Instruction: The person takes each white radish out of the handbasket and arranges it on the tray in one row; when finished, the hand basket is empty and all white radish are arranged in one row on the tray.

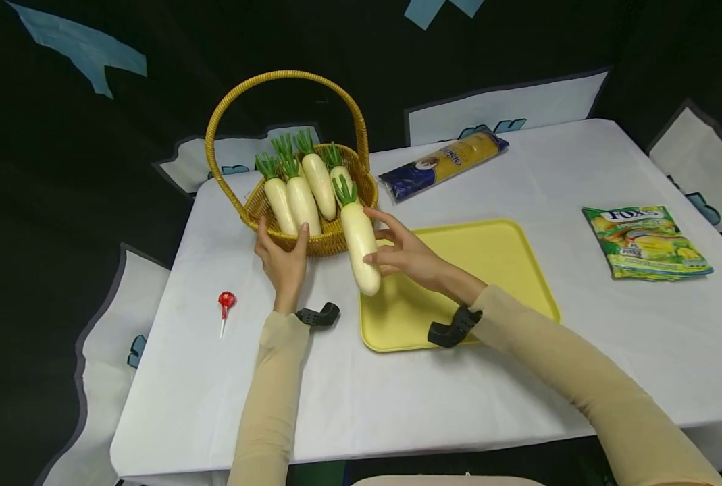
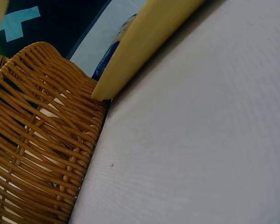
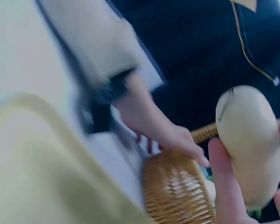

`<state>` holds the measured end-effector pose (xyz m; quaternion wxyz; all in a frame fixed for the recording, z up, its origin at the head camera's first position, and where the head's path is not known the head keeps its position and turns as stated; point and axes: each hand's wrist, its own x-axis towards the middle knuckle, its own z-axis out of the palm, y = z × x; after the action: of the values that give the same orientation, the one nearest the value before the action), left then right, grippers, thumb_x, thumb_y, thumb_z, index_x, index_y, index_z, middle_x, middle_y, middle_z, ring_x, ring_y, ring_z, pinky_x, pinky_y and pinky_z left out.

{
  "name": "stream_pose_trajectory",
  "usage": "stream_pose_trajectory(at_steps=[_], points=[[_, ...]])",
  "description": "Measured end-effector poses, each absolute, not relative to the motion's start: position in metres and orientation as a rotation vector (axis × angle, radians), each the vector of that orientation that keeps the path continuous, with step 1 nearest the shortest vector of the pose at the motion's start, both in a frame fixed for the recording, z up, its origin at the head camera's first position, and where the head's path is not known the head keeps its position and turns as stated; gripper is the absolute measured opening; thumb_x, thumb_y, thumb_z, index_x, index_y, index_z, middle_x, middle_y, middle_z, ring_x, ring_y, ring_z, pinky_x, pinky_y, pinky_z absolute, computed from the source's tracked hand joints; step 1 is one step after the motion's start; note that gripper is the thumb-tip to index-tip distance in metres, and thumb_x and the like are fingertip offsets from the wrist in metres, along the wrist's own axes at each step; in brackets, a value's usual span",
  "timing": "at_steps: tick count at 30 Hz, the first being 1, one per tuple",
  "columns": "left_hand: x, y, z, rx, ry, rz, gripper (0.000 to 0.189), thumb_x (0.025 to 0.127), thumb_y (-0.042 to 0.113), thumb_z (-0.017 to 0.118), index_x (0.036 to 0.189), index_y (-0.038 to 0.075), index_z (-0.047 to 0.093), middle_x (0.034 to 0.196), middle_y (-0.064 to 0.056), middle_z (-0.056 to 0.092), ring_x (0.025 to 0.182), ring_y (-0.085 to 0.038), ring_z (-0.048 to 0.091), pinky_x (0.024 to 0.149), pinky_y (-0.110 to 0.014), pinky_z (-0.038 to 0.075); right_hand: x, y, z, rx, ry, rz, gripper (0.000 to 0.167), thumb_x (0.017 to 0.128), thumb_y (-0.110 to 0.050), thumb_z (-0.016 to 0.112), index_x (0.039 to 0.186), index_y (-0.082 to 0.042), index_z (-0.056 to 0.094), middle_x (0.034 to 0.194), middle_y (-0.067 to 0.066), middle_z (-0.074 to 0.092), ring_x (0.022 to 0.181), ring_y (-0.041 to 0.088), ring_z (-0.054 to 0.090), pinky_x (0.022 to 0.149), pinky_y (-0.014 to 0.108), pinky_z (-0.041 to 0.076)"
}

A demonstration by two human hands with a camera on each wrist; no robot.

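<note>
My right hand (image 1: 409, 256) pinches a white radish (image 1: 361, 243) with green leaf stubs between thumb and fingers. The radish hangs tilted over the basket's front right rim, its leafy end toward the basket and its blunt end above the tray's left edge. In the right wrist view the same radish (image 3: 249, 144) shows from its blunt end. At the front left of the yellow wicker basket (image 1: 327, 244), my left hand (image 1: 283, 263) grips the rim. Inside the basket lie several more white radishes (image 1: 318, 185), leaves toward the back. The left wrist view shows the basket's woven side (image 2: 42, 135) but no left fingers.
A yellow tray (image 1: 519, 270) lies right of the basket, under my right forearm. Behind it is a blue and yellow pasta packet (image 1: 446, 165). A green Fox's candy bag (image 1: 646, 243) lies far right, and a red lollipop (image 1: 226, 302) lies on the left. The basket's tall handle (image 1: 288, 74) arches overhead.
</note>
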<state>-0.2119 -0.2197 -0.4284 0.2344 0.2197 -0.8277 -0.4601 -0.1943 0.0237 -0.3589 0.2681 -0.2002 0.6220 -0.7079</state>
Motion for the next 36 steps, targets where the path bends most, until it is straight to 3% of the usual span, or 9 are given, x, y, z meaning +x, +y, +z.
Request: stream_pose_trajectory(at_steps=[5,10,19,27,36], points=[[-0.213,-0.220,-0.424,0.596,-2.270,-1.270,0.091,0.072,0.068,0.057,0.143,0.031,0.015,0.145,-0.017,0.016,0.127,-0.042,0.030,0.102,-0.058,0.023,-0.167,0.040,-0.374,-0.522,1.797,-1.878,0.080,0.081,-0.003,0.061,0.143,-0.031,0.018,0.129,0.019,0.036,0.093,0.015,0.057,0.068,0.030,0.050],[-0.215,-0.220,-0.422,0.583,-2.277,-1.278,0.090,0.071,0.068,0.057,0.143,0.034,0.014,0.145,-0.017,0.015,0.128,-0.042,0.029,0.103,-0.058,0.023,-0.148,0.044,-0.388,-0.473,1.935,-1.774,0.083,0.078,-0.004,0.062,0.143,-0.026,0.015,0.128,0.019,0.033,0.094,0.021,0.055,0.067,0.030,0.051],[-0.218,-0.216,-0.422,0.581,-2.286,-1.271,0.090,0.072,0.067,0.057,0.143,0.031,0.015,0.144,-0.018,0.016,0.127,-0.042,0.030,0.102,-0.057,0.024,-0.144,0.030,-0.405,-0.329,2.022,-1.660,0.078,0.079,-0.012,0.066,0.142,-0.024,0.021,0.123,0.016,0.039,0.091,0.022,0.054,0.065,0.030,0.053],[-0.214,-0.215,-0.423,0.595,-2.287,-1.298,0.090,0.072,0.069,0.055,0.143,0.033,0.014,0.145,-0.016,0.014,0.129,-0.042,0.027,0.103,-0.058,0.021,-0.146,0.030,-0.398,-0.392,2.149,-1.569,0.058,0.087,-0.018,0.056,0.140,-0.014,0.033,0.129,0.017,0.041,0.105,0.025,0.052,0.076,0.029,0.050],[-0.210,-0.218,-0.426,0.605,-2.283,-1.278,0.087,0.072,0.069,0.055,0.142,0.036,0.015,0.144,-0.016,0.016,0.127,-0.042,0.029,0.102,-0.058,0.022,-0.148,0.029,-0.396,-0.428,2.251,-1.493,0.052,0.087,-0.019,0.056,0.136,-0.011,0.040,0.126,0.017,0.044,0.110,0.029,0.051,0.088,0.035,0.044]])
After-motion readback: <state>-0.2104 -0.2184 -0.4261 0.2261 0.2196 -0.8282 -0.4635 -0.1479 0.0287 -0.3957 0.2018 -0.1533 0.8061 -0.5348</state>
